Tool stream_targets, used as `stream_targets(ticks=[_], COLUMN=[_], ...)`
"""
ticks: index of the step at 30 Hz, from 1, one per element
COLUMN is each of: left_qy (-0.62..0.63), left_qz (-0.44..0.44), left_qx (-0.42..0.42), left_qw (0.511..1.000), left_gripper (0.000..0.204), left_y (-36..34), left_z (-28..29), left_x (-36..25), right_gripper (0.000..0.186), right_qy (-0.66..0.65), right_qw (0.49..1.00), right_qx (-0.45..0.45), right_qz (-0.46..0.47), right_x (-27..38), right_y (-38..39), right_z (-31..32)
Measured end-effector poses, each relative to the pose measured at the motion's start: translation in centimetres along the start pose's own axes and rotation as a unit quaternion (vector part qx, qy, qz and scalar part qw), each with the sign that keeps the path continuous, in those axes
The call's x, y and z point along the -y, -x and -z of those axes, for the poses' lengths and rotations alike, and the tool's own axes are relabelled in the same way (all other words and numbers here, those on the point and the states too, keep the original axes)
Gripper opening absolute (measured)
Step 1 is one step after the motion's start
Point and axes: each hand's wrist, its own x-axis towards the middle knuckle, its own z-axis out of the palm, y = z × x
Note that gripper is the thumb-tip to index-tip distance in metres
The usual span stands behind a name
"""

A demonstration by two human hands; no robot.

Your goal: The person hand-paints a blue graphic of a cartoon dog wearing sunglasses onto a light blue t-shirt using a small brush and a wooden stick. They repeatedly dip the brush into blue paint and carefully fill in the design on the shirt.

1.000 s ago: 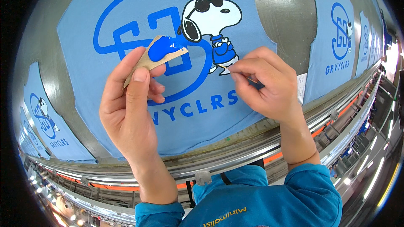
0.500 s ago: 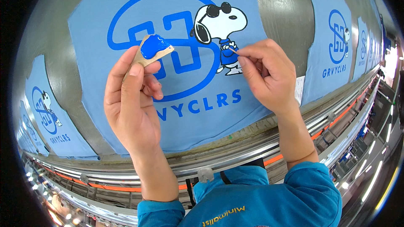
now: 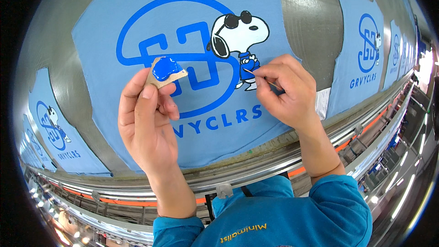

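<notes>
My left hand [image 3: 153,126] pinches a small piece of cardboard [image 3: 161,83] between thumb and fingers. A thick blob of wet blue paint [image 3: 165,69] lies on the cardboard. In my right hand [image 3: 292,92], closed in a pinch, is a thin stick [image 3: 249,72]. Its tip is over the blue clothing of a printed cartoon dog [image 3: 244,32] in sunglasses; whether it touches is unclear. The dog and a large blue line emblem [image 3: 137,16] are printed on a light blue cut fabric panel [image 3: 107,27], lying flat under both hands.
Similar printed panels lie to the right [image 3: 347,27] and left [image 3: 68,148] along the grey table [image 3: 306,23]. Metal rails [image 3: 256,176] and an orange strip [image 3: 297,172] run along the near edge. A white paper slip [image 3: 322,103] lies right of my right wrist.
The whole view has shifted slightly. My left hand has come a little nearer to me with the cardboard. The stick has turned, and its tip sits lower on the dog's clothing.
</notes>
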Motion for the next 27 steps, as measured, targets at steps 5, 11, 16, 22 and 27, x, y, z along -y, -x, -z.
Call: stream_targets(ticks=[5,11,16,22,27], left_qy=[-0.092,-0.255,-0.272,-0.31,-0.316], left_qz=[-0.022,-0.007,0.068,0.075,0.066], left_qx=[-0.015,0.005,0.043,0.082,0.084], left_qw=[0.995,0.967,0.959,0.944,0.943], left_gripper=[0.031,0.025,0.023,0.023,0.023], left_y=[0.1,0.6,0.9,1.1,1.2], left_z=[-0.5,-2.1,-2.6,-3.2,-3.1], left_x=[0.0,0.4,-0.1,0.0,0.1], right_gripper=[0.019,0.02,0.021,0.022,0.021], right_qy=[0.008,0.005,-0.011,-0.083,-0.088], right_qw=[1.0,1.0,1.0,0.997,0.996], right_qx=[0.0,-0.002,0.004,0.01,0.017], right_qz=[0.002,0.01,-0.006,-0.002,0.0], right_x=[-0.2,-0.5,0.0,1.1,0.9], right_y=[0.0,0.2,0.0,0.4,0.5], right_z=[-0.1,-0.2,0.1,0.3,-0.1])
